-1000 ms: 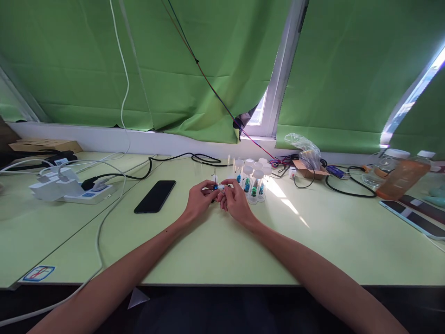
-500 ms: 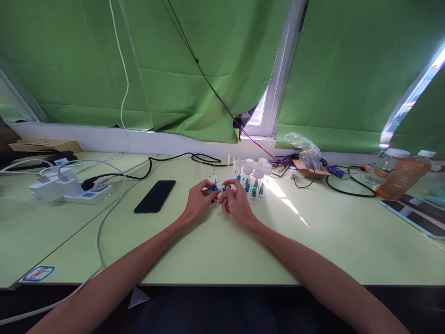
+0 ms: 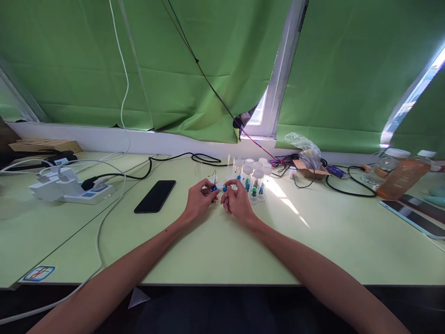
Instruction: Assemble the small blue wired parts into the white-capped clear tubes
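Left hand (image 3: 200, 198): curls inward, nearly closed, pinching a left blue piece (image 3: 214, 188) between thumb and fingers, just below a thin dark wire.
Right hand (image 3: 239, 202): faces the left one across a narrow gap, nearly closed, with a right blue piece (image 3: 225, 189) at the fingertips.
Capped tubes (image 3: 255, 189): stand upright in a cluster just beyond the right hand, clear-walled and white-capped, with green and blue contents.
Tabletop (image 3: 222, 255): spreads pale green and smooth, crossed at left by a seam, marked near the front edge by a sticker (image 3: 39, 273).
Sunlight: falls in a slanting bright streak right of the tubes.
Left side: carries a black phone (image 3: 155, 196), lying flat, and a white power strip (image 3: 86, 196) amid cables.
Right side: carries a plastic bag (image 3: 308, 150) over a small carton (image 3: 311, 173), then an orange bottle (image 3: 403, 177), tilted.
Green curtains (image 3: 208, 37): cover most of the wall behind.
Window frame (image 3: 283, 79): shows white between them, bright at a gap.
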Demonstrator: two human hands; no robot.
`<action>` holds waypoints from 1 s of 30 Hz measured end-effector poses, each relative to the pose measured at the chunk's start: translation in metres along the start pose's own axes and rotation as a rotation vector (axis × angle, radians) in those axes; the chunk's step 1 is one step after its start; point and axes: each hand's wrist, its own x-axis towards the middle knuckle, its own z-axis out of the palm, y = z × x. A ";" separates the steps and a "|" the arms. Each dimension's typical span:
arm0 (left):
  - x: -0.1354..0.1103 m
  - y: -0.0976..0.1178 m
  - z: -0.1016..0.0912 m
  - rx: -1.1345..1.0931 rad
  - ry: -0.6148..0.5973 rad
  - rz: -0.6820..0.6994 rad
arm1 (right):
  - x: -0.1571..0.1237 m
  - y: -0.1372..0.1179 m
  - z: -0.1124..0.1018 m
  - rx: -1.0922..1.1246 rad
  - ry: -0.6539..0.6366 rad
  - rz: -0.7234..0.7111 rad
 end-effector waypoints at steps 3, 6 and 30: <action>0.000 0.000 0.000 0.009 0.003 0.001 | 0.001 0.002 -0.001 0.012 -0.001 0.004; 0.000 0.000 0.000 0.007 -0.002 -0.003 | 0.003 0.005 -0.002 0.020 -0.009 0.007; 0.001 0.001 0.002 0.036 0.004 -0.025 | 0.001 0.008 0.001 0.023 -0.003 -0.106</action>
